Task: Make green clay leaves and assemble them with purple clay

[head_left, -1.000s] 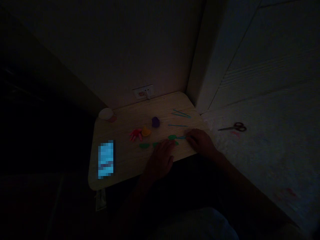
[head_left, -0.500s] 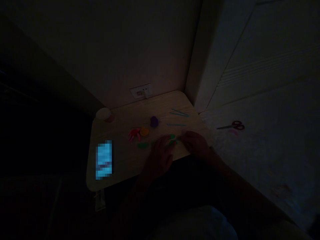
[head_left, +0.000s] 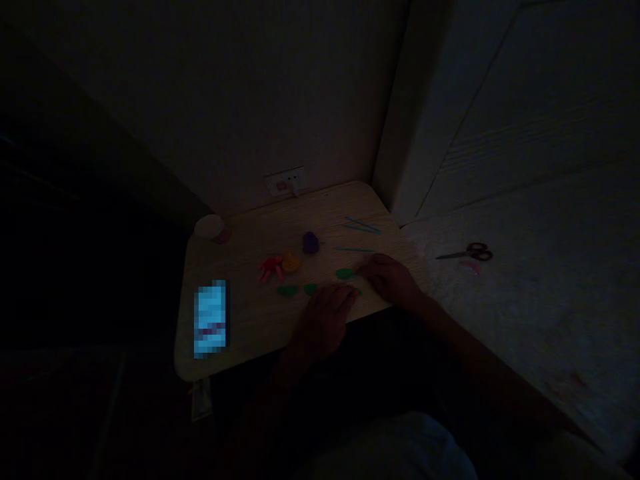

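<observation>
The room is very dark. My left hand (head_left: 326, 315) lies palm down at the table's front edge, fingers stretched out over a green piece (head_left: 360, 292) that shows partly at its fingertips. My right hand (head_left: 389, 277) is closed, its fingertips pinched at the right end of a green leaf-shaped piece (head_left: 345, 273). Left of my left hand are a second green leaf-shaped piece (head_left: 287, 291) and a smaller green piece (head_left: 311, 289). Behind them sit a pink and red lump with finger-like parts (head_left: 271, 267), an orange round piece (head_left: 291, 263) and a purple lump (head_left: 311, 243).
Several thin bluish sticks (head_left: 356, 249) lie at the back right of the wooden table (head_left: 245, 320). A lit phone (head_left: 210, 320) lies at the left, a pale cup (head_left: 210, 228) at the back left corner. Scissors (head_left: 470, 253) rest on the pale surface to the right. A wall socket (head_left: 285, 181) is behind.
My left hand has moved down off the upper green leaf-shaped piece and lies flatter, uncovering the small green piece. My right hand stays near the same spot. The view has shifted slightly.
</observation>
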### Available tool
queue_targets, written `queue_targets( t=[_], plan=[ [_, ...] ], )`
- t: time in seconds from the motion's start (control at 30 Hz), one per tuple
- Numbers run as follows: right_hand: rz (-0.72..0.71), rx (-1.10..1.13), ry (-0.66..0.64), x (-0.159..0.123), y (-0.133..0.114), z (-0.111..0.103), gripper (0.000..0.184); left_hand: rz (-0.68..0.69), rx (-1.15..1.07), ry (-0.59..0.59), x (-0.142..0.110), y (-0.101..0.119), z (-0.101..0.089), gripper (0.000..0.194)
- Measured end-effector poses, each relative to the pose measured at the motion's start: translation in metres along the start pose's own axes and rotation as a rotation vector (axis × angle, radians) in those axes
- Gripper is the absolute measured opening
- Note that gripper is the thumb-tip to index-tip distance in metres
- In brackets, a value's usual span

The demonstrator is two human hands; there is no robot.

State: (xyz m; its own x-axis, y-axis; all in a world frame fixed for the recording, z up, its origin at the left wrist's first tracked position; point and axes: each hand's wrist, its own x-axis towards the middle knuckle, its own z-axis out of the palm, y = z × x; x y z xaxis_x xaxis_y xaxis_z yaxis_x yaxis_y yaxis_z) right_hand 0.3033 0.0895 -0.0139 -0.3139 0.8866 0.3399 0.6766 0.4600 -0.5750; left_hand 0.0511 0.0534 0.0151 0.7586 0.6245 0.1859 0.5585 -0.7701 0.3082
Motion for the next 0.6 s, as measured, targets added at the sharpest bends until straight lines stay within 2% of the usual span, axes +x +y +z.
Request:
queue_targets(
  t=[0.1, 0.27, 0.4, 0.5, 0.6],
  plan=[
    [0.000, -0.018, -0.011, 0.000, -0.001, 0.001, 0.028, 0.049, 0.007, -0.030, -0.001, 0.001, 0.001, 0.059],
    [0.010, 0.008, -0.017, 0.000, -0.003, -0.002, 0.027, -0.007, 0.009, -0.024, 0.001, 0.001, 0.005, 0.060],
    [0.071, 0.044, 0.019, -0.001, -0.008, -0.005, 0.028, -0.050, 0.002, 0.005, 0.000, 0.002, 0.004, 0.059],
    [0.150, -0.003, 0.083, -0.009, -0.013, -0.007, 0.028, 0.021, -0.008, 0.008, -0.004, 0.003, 0.003, 0.059],
    [0.243, -0.093, 0.154, -0.023, -0.018, -0.007, 0.027, 0.097, -0.035, -0.054, -0.006, 0.003, 0.003, 0.061]
  ],
)
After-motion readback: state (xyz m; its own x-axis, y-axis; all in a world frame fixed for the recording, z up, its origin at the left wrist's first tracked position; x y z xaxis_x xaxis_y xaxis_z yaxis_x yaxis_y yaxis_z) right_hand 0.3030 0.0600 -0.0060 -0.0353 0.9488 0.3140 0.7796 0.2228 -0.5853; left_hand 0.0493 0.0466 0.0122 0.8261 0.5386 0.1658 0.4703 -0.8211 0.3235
